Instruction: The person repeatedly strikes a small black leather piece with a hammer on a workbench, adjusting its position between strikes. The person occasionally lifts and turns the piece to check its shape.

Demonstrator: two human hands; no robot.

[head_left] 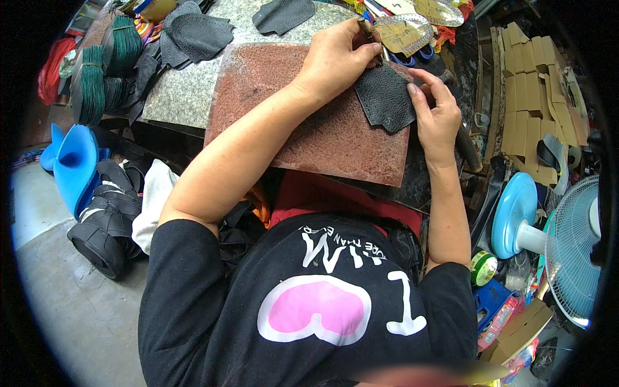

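A small black piece of pebbled leather (385, 100) with notched edges lies over the far right part of a reddish-brown board (251, 122). My left hand (338, 58) is closed at the far edge of the leather, fingers curled and thumb pressed in. A short dull knob-like end shows above those fingers; the rest of what they hold is hidden. At the leather's right edge, my right hand (438, 109) pinches it between thumb and fingers.
Black leather pieces (193, 35) and another single leather piece (284, 14) lie on the speckled grey tabletop (174, 100). Green cord bundles (90, 84) hang at left. Yellowish templates (405, 35) lie beyond my hands. Cardboard boxes (532, 84) and a fan (574, 242) stand at right.
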